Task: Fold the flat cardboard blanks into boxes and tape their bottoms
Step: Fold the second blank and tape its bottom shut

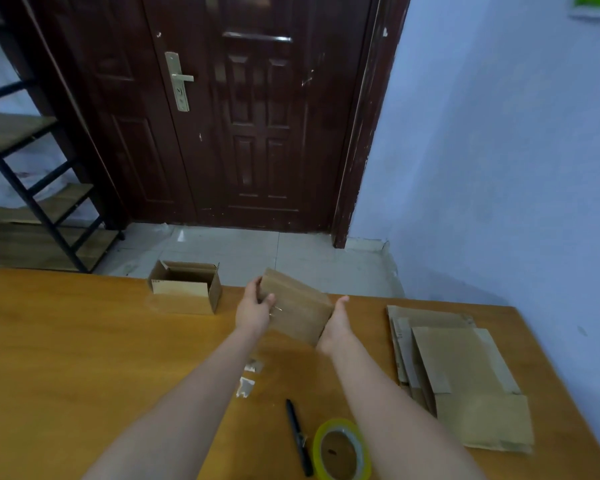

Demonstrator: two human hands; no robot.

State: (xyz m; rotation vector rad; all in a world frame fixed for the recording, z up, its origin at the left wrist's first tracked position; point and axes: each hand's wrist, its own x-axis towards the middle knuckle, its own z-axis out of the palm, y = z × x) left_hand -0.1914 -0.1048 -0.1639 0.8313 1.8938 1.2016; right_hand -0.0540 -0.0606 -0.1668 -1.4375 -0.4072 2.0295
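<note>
Overhead, both hands gripped one brown cardboard box (297, 306) above the orange wooden table (84, 358): left hand (255, 308) fingers curled on its left edge, right hand (336, 323) cupping its right. One open cardboard box (187, 287) stood far left. Flat blanks (461, 375) lay stacked right. One tape roll (342, 448) and one black pen (298, 438) lay near.

A dark brown panelled door (229, 116) fills the upper centre of the frame, with a brass lever handle (179, 79) on its left side. At the far left stands a black metal shelf rack (32, 174) with wooden boards. Pale floor tiles (243, 251) lie below the door. A bluish wall (499, 150) covers the right. A black pen (298, 438) lies at bottom centre on the wooden table (84, 358).
</note>
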